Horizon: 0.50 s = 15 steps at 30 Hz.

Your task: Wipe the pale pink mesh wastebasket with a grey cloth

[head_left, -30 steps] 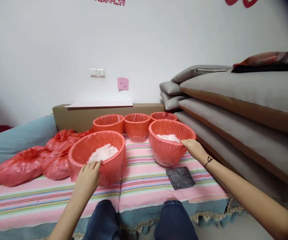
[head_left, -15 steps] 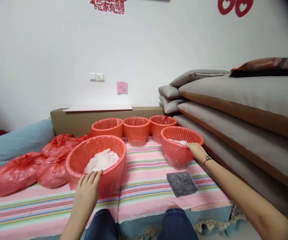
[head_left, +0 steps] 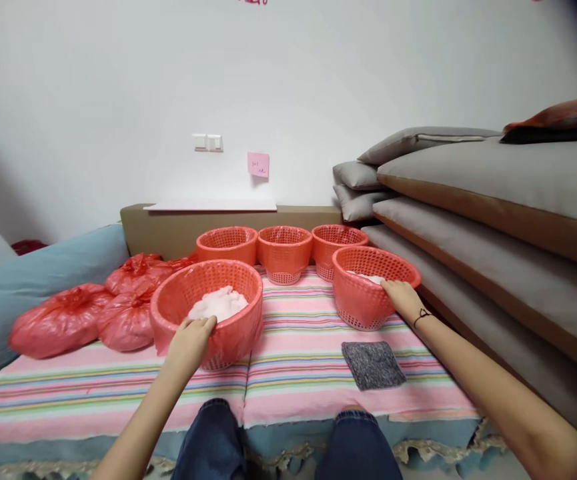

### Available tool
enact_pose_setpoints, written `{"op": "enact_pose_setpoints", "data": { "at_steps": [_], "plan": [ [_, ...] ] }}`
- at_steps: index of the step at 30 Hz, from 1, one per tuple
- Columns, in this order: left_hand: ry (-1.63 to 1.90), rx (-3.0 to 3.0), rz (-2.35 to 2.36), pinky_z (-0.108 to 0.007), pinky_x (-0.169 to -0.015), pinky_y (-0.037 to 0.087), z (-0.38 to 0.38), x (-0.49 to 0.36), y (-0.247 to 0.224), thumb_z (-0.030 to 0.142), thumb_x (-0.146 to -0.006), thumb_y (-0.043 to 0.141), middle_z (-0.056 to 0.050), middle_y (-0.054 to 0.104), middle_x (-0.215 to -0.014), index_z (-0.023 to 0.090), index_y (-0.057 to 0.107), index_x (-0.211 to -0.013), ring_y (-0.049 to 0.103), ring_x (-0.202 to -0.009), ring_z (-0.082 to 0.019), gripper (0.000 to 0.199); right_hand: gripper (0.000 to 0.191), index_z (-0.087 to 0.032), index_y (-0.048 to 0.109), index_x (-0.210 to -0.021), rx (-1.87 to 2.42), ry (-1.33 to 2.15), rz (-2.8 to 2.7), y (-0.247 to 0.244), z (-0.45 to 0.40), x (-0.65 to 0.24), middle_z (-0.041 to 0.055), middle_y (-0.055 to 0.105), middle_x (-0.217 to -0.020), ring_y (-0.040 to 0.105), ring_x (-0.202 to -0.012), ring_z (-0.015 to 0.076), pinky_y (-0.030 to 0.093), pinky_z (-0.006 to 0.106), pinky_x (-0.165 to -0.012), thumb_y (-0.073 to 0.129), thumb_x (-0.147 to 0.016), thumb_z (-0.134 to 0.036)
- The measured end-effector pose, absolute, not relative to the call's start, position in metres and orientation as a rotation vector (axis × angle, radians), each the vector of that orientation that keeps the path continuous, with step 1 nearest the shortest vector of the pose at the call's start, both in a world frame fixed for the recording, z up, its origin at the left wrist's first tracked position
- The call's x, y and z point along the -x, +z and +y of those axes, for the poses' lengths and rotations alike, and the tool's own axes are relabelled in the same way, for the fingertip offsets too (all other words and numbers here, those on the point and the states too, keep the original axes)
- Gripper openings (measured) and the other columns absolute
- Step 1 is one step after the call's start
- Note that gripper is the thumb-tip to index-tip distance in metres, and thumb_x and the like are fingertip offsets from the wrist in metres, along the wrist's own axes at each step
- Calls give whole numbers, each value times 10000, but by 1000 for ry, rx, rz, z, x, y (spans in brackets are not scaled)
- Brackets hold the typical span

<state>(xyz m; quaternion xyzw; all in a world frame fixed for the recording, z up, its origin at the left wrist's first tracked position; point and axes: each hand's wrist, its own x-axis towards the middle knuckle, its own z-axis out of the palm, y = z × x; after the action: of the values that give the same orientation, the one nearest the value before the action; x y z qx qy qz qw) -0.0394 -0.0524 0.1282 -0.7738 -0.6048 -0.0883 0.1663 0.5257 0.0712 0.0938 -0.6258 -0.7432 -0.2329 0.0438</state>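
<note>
My left hand (head_left: 191,340) grips the front rim of the large red lined basket (head_left: 168,293) at the left, its fingers hooked over the edge. White soft material (head_left: 219,303) lies inside. At the right, my right hand (head_left: 401,297) has its fingers over the near rim of another red basket (head_left: 358,300), which also holds something white (head_left: 371,278). A dark grey folded cloth (head_left: 374,365) lies flat on the striped cover, in front of the right basket.
Three red baskets (head_left: 228,245), (head_left: 285,248), (head_left: 335,243) stand in a row at the back. Tied red bags (head_left: 61,320) lie at the left on the striped cover (head_left: 288,363). Grey cushions (head_left: 493,227) are stacked at the right. A pink note (head_left: 258,164) is on the wall.
The view has shifted, so most things sit further right and slightly higher. The left basket's front has tilted up a little, with its perforated base now showing. Both hands remain at the rims.
</note>
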Motion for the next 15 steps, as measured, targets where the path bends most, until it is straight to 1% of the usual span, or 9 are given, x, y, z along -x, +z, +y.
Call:
{"op": "enact_pose_setpoints", "data": {
  "at_steps": [1,3,5,6,8,11,12,13,15],
  "plan": [
    [-244,2204,-1733,-356,-847,432,-52,39,128,72,-917,355,-91,723,-863,201,605,-885,673,-877,-241,283,365,-126,648,-1191,1902,-707,-2282,94,70,-527,188,731,-1094,676,-998,271,498,417,-906,398,-931,-69],
    [-256,2196,-1729,-357,-836,431,-51,36,129,73,-920,353,-106,729,-900,195,605,-907,673,-906,-246,280,463,-156,591,-1313,1884,-709,-2287,95,64,-528,198,671,-1268,618,-1164,307,448,516,-1019,437,-889,-55],
    [-272,2202,-1702,-355,-843,426,-52,30,131,69,-922,354,-114,728,-926,188,606,-924,667,-927,-245,279,653,-199,474,-1449,1852,-732,-2247,97,54,-525,199,511,-1480,481,-1342,368,366,621,-1089,527,-814,-59],
    [-280,2211,-1682,-354,-848,424,-53,27,132,69,-925,354,-114,726,-929,184,607,-931,664,-928,-244,278,749,-216,407,-1499,1813,-734,-2220,98,48,-520,195,423,-1551,410,-1400,393,339,650,-1105,569,-782,-73],
    [-319,2223,-1637,-356,-852,423,-57,19,132,74,-931,359,-109,719,-909,179,610,-937,655,-908,-243,272,845,-222,298,-1552,1667,-672,-2168,100,29,-504,190,311,-1610,318,-1459,402,327,641,-1132,619,-776,-126],
    [-478,2239,-1523,-345,-819,431,-66,2,128,65,-922,385,-84,700,-855,187,617,-937,638,-842,-227,262,773,-207,199,-1582,1351,-348,-2107,92,-6,-462,181,300,-1606,292,-1488,334,315,562,-1185,563,-903,-266],
    [-548,2257,-1451,-335,-793,435,-70,-6,125,52,-912,394,-73,690,-830,191,616,-926,630,-811,-218,262,744,-216,200,-1583,1266,-204,-2065,84,-18,-445,167,329,-1595,317,-1480,314,300,544,-1201,545,-933,-324],
    [-616,2282,-1364,-326,-766,438,-74,-15,122,39,-904,402,-63,678,-805,192,614,-912,619,-779,-210,261,727,-224,233,-1574,1229,-66,-1980,74,-29,-427,156,365,-1579,346,-1465,307,289,539,-1210,550,-939,-380],
    [-719,2350,-1184,-319,-731,445,-83,-34,114,28,-896,415,-45,652,-764,195,603,-882,591,-732,-203,252,741,-222,324,-1540,1268,283,-1787,45,-48,-391,147,372,-1586,337,-1471,311,252,538,-1225,601,-907,-488]
  ]
}}
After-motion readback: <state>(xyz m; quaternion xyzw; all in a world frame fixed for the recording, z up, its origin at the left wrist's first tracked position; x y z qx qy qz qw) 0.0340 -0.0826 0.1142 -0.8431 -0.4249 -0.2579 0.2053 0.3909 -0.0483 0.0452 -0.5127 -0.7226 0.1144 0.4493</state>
